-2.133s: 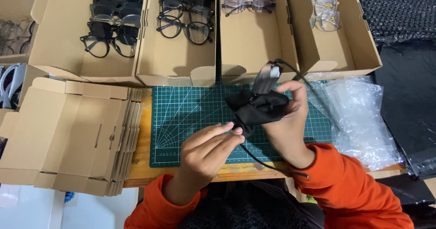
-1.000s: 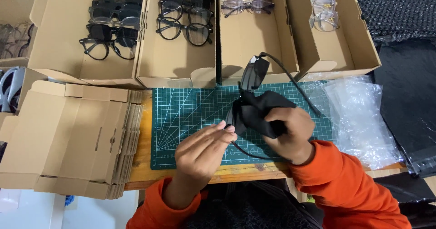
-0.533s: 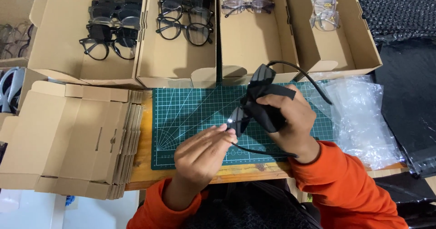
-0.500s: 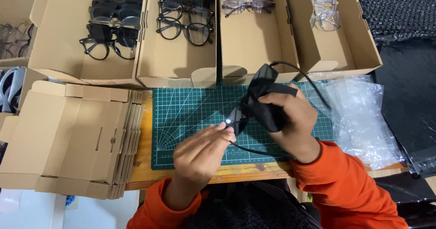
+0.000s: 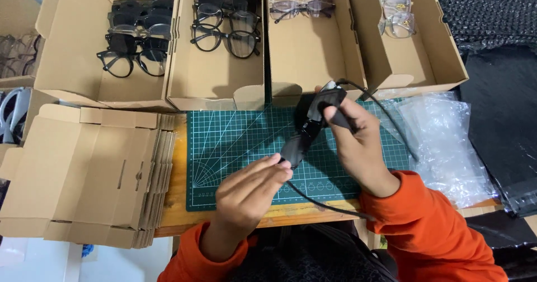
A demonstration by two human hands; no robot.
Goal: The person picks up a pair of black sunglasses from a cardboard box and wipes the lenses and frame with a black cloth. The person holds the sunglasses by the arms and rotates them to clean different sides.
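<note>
Both hands grip one pair of black glasses [image 5: 309,126] above the green cutting mat [image 5: 235,142] — the right hand [image 5: 358,142] pinches the upper lens end, the left hand [image 5: 251,190] the lower, so the frame hangs tilted with temples splayed. Beyond them stand cardboard boxes [image 5: 305,53] of sorted glasses; flat cartons [image 5: 84,170] lie left, plastic bags [image 5: 447,142] right.

Both hands hover over the green cutting mat [image 5: 235,142]: left hand [image 5: 251,190] pinching, right hand [image 5: 358,134] gripping, orange sleeves below.
</note>
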